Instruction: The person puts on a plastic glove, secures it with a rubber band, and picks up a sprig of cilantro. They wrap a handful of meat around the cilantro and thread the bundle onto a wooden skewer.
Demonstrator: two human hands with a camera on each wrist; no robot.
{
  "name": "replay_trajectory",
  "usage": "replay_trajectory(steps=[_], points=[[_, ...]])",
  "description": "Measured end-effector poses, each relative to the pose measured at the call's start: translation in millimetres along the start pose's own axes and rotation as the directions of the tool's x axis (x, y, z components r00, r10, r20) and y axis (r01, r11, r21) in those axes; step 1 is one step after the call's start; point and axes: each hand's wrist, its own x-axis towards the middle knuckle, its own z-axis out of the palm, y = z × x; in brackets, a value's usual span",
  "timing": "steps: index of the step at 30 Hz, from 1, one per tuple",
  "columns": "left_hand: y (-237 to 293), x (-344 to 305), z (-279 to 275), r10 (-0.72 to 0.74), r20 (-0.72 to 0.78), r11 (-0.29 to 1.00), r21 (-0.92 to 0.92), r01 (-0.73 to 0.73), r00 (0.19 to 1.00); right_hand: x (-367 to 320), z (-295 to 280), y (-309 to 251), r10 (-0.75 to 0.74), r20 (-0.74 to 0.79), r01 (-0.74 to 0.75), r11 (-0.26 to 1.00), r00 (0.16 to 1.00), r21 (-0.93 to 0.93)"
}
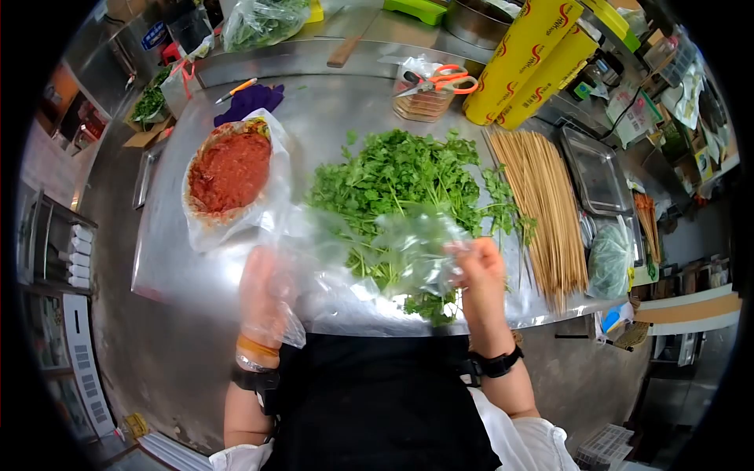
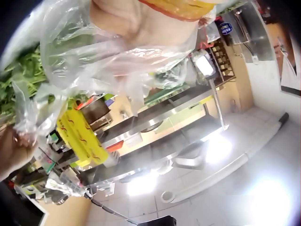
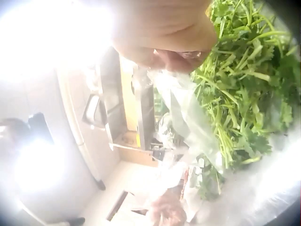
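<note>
Black apron (image 1: 385, 404) faces the worktop (image 1: 161, 243) edge; before the herbs (image 1: 400, 173), the curled right hand (image 1: 482, 279) pinches plastic (image 1: 424, 247); the left hand (image 1: 265, 290), raised, blurs beyond telling.

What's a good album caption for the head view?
Clear plastic between left hand and right hand, with a heap of leafy greens behind it.

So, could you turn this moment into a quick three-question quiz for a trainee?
1. How many large yellow printed rolls show in the head view?
2. True or false: the coarse red mixture lies to the person's left of the leafy green herbs.
3. Fill in: the fingers of the person's right hand pinch thin, clear ____.

Key: 1. Two. 2. True. 3. Plastic.
</note>
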Motion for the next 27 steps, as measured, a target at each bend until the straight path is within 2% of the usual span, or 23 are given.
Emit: replay_trajectory(steps=[1,2,3,5,7,9,10,11,13,14,15,17,18,19,22,25,26,27], points=[[5,-1,-6,0.026,-0.048,1.000,-0.016,-0.027,0.999,1,-1,-3,0.024,-0.099,-0.018,0.998,0.995,0.062],[12,-1,-14,0.053,-0.094,0.998,-0.032,-0.056,0.994,5,-9,-7,-0.065,-0.157,0.090,0.984,0.986,0.154],[17,0,-22,0.130,-0.044,0.991,0.001,-0.130,0.991,10,-21,-15,-0.156,-0.229,0.209,0.950,0.961,0.232],[18,0,-41,0.249,0.095,0.967,0.036,-0.253,0.964,9,-39,-48,-0.256,-0.258,0.325,0.905,0.932,0.275],[22,0,-51,0.093,0.092,0.971,-0.228,-0.070,0.991,14,-46,-74,-0.365,-0.407,0.466,0.866,0.837,0.183],[20,-8,-30,0.126,0.105,0.992,0.008,-0.128,0.986,21,-103,-66,-0.413,-0.175,0.444,0.870,0.894,0.213],[13,-10,-12,0.199,0.062,0.965,0.160,-0.206,0.978,12,-87,-80,-0.272,-0.305,0.351,0.904,0.913,0.244],[6,-13,5,0.270,0.018,0.913,0.314,-0.262,0.963,6,-89,-80,-0.185,-0.228,0.240,0.940,0.956,0.242],[-7,-14,1,0.146,-0.067,0.968,0.215,-0.128,0.987,-17,-94,-65,0.017,-0.035,-0.010,0.978,0.999,0.207],[-12,-10,1,0.170,0.145,0.946,0.251,-0.203,0.975,-21,-101,-46,0.008,0.302,-0.025,0.998,0.953,0.050],[-20,-6,-3,0.148,0.108,0.954,0.245,-0.171,0.983,-27,-108,-26,0.047,0.601,0.018,0.995,0.798,-0.102],[-37,-1,-9,0.098,0.041,0.969,0.224,-0.105,0.994,-55,-86,0,0.311,0.740,-0.067,0.938,0.596,-0.341],[-39,-2,-8,0.077,0.071,0.967,0.237,-0.092,0.994,-63,-73,6,0.457,0.742,-0.065,0.868,0.490,-0.492],[-39,-3,-5,0.057,0.103,0.965,0.251,-0.081,0.993,-69,-65,10,0.593,0.709,-0.039,0.777,0.381,-0.628],[-35,-10,5,0.040,0.159,0.945,0.314,-0.089,0.986,-62,-70,67,0.580,0.750,0.263,0.706,0.318,-0.657],[-37,-16,10,0.031,0.183,0.941,0.325,-0.091,0.983,-70,-50,80,0.497,0.800,0.573,0.566,0.337,-0.593],[-38,-18,10,0.021,0.199,0.943,0.322,-0.085,0.980,-77,-38,80,0.419,0.801,0.551,0.582,0.427,-0.598],[-37,-20,12,0.020,0.219,0.944,0.317,-0.091,0.975,-81,-29,88,0.443,0.769,0.539,0.550,0.460,-0.638]])
